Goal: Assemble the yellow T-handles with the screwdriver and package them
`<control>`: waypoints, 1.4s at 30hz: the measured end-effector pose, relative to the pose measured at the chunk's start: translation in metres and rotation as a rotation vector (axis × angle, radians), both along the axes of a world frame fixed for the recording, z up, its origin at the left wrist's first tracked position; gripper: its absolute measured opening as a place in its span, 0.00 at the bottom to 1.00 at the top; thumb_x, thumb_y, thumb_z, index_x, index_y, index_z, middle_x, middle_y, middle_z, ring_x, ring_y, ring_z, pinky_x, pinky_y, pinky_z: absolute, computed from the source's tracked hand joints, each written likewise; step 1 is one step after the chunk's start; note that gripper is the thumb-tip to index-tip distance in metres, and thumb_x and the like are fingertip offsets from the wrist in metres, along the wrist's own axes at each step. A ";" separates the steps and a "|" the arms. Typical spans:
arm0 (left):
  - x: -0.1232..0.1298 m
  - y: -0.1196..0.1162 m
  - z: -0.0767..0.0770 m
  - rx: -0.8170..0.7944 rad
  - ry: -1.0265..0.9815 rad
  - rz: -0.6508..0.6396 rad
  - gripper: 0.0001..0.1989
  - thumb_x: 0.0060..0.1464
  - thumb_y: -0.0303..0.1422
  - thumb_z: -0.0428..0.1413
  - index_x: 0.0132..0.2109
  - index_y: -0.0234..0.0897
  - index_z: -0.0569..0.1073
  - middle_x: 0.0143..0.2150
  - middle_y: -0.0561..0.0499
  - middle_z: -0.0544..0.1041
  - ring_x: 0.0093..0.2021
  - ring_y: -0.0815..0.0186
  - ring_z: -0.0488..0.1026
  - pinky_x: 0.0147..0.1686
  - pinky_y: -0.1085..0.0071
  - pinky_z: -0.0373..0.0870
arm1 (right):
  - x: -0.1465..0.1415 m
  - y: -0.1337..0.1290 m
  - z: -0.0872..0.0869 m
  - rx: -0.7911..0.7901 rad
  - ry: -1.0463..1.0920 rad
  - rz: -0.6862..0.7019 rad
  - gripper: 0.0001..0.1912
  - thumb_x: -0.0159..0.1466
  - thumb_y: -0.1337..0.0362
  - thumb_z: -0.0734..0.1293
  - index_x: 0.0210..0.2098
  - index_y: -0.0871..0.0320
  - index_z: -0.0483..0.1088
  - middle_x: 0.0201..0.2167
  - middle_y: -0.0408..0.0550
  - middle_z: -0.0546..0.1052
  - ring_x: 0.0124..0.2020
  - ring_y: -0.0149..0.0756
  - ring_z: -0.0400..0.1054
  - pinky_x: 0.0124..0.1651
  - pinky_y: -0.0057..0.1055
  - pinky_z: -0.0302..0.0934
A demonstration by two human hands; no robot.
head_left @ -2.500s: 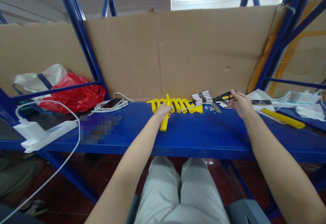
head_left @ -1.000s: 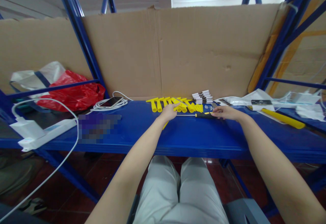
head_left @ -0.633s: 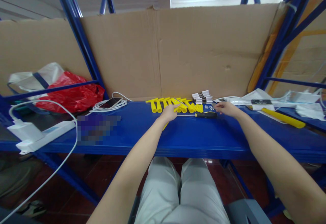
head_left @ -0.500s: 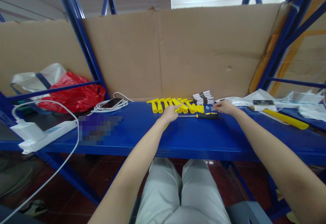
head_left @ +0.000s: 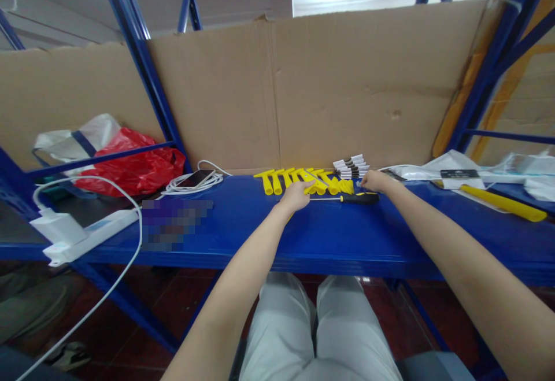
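Note:
My left hand (head_left: 295, 197) is closed around a yellow plastic handle, most of it hidden by the fingers. Behind it lies a row of yellow T-shaped plastic handles (head_left: 277, 182) along the back of the blue table. Just right of them is a small pile of yellow pieces (head_left: 346, 186). My right hand (head_left: 373, 181) pinches with its fingertips low over the table beside that pile; anything between them is too small to make out. Close behind it are several white sticks with dark bands (head_left: 352, 166). A screwdriver (head_left: 361, 198) with a black and yellow grip lies in front.
A cardboard panel (head_left: 347, 86) stands along the back. On the left are a white power strip (head_left: 93, 233), a coiled white cable (head_left: 191, 184) with a phone, and a red bag (head_left: 134, 161). A long yellow tool (head_left: 503, 202) and white packaging (head_left: 455, 164) lie right.
My right hand has shifted left, closer to the small yellow pieces. My left hand keeps its grip on the handle. The whole view has shifted slightly.

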State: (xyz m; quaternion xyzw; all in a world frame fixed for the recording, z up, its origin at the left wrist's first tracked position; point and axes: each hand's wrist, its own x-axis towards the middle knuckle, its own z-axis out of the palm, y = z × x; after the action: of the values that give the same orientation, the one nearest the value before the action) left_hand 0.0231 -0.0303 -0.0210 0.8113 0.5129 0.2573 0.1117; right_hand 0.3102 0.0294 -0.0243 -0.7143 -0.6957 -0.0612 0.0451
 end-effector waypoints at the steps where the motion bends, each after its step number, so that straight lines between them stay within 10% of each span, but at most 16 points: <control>1: 0.000 0.000 0.000 0.004 -0.001 -0.006 0.28 0.54 0.19 0.54 0.61 0.39 0.71 0.61 0.47 0.72 0.63 0.61 0.67 0.63 0.69 0.59 | 0.001 0.000 0.000 0.002 0.001 0.001 0.13 0.57 0.69 0.65 0.35 0.58 0.82 0.34 0.54 0.82 0.41 0.43 0.76 0.41 0.30 0.66; 30: 0.002 0.003 -0.002 -0.002 0.046 -0.031 0.28 0.53 0.18 0.54 0.61 0.37 0.70 0.61 0.44 0.72 0.63 0.61 0.67 0.63 0.69 0.59 | -0.004 -0.011 0.002 -0.069 0.260 -0.033 0.08 0.52 0.66 0.69 0.18 0.58 0.75 0.23 0.49 0.77 0.34 0.43 0.73 0.33 0.29 0.65; 42: 0.001 0.001 -0.001 -0.019 0.027 -0.027 0.29 0.52 0.18 0.55 0.60 0.40 0.72 0.60 0.44 0.73 0.62 0.58 0.69 0.61 0.67 0.62 | -0.023 -0.029 0.011 0.219 0.786 0.107 0.04 0.54 0.67 0.68 0.24 0.60 0.74 0.27 0.49 0.78 0.33 0.36 0.72 0.40 0.29 0.66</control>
State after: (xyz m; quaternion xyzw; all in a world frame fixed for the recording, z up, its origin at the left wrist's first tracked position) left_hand 0.0245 -0.0291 -0.0223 0.8204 0.5058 0.2399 0.1160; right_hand 0.2869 0.0005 -0.0130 -0.6371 -0.6510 0.1449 0.3865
